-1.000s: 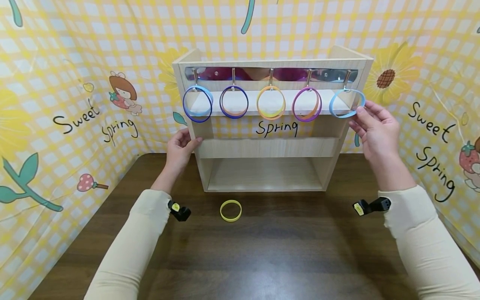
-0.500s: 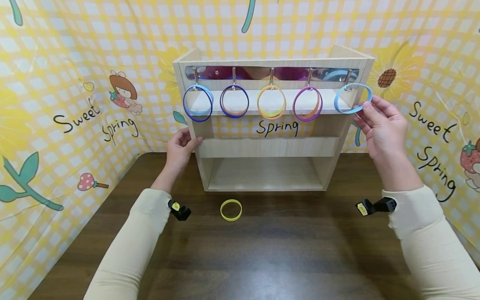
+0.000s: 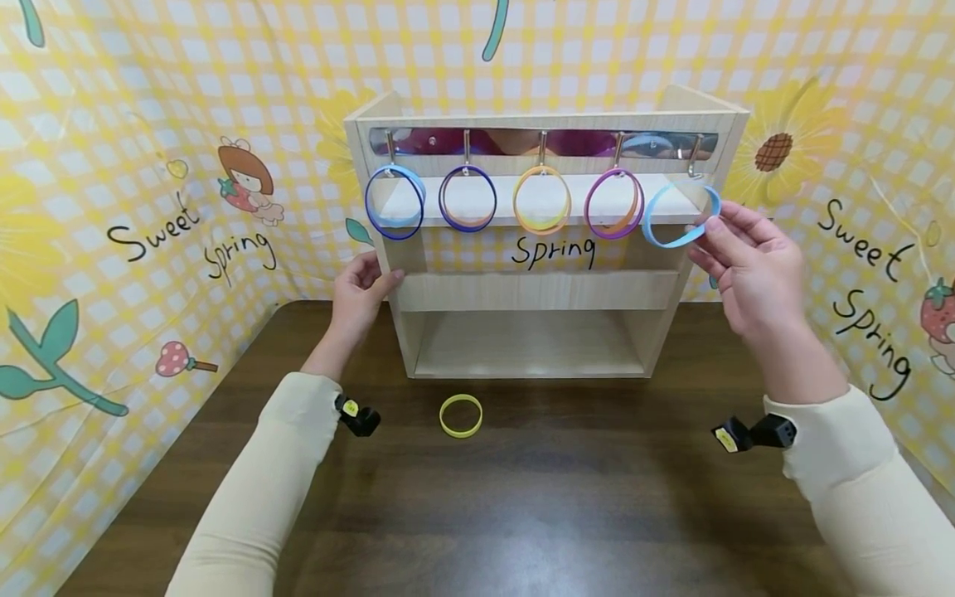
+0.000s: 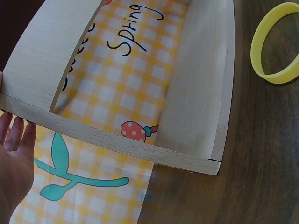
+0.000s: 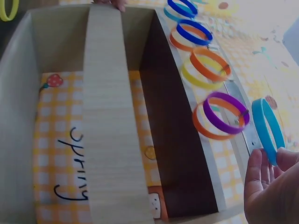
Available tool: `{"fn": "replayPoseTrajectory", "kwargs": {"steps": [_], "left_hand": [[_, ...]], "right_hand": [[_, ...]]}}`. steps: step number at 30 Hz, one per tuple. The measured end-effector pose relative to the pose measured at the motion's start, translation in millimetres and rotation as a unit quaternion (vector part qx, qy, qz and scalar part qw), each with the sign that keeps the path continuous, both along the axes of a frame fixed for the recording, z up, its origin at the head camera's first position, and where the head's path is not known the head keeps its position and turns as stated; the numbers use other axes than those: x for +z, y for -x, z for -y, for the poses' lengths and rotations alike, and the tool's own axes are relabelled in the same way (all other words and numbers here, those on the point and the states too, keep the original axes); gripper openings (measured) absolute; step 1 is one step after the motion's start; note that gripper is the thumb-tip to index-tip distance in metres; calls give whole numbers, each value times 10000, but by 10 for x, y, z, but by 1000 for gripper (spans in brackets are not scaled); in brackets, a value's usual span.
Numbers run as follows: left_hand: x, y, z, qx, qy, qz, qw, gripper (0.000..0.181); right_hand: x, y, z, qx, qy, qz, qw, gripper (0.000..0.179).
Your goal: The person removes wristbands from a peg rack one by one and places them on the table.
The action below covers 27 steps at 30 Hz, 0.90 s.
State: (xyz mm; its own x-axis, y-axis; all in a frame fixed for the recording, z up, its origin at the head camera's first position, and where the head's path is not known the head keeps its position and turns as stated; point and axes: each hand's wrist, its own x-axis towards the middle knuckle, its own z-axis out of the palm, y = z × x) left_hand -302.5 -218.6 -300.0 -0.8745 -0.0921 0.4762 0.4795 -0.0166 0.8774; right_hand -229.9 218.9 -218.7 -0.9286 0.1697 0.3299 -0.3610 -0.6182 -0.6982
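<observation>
A yellow band [image 3: 460,434] lies nearest you. Your left hand [image 3: 361,290] grips the rack [image 3: 537,290] by its side. Your right hand [image 3: 761,265] pinches the light-blue band [image 3: 674,243], opening towards you, long axis rising rightward; it has dropped clear of the end hook [image 3: 697,151], apparently supported by fingers alone.
</observation>
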Motion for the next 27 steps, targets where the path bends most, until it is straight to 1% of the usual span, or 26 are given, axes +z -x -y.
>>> {"fn": "replayPoseTrajectory", "kwargs": {"steps": [5,8,12,17,19,22,27], "left_hand": [[12,-6,-3,16,-3,-38,10000,26],[9,-3,-2,40,-7,-35,10000,29],[17,-11,-3,95,44,-27,9999,33],[26,-11,-15,97,76,-49,9999,39],[24,-12,-16,87,59,-52,9999,41],[20,-15,-14,78,23,-38,10000,43],[15,-18,-10,75,28,-22,10000,43]], "right_hand": [[-98,-37,91,114,-425,-55,9990,24],[-171,-51,144,222,-635,-69,9977,23],[-264,-71,205,264,-999,36,9946,21],[-394,-86,271,414,-1144,107,9925,19],[-453,-90,299,472,-1272,129,9907,17],[-541,-96,346,491,-1593,211,9858,13],[-671,-98,423,659,-1878,388,9792,13]]}}
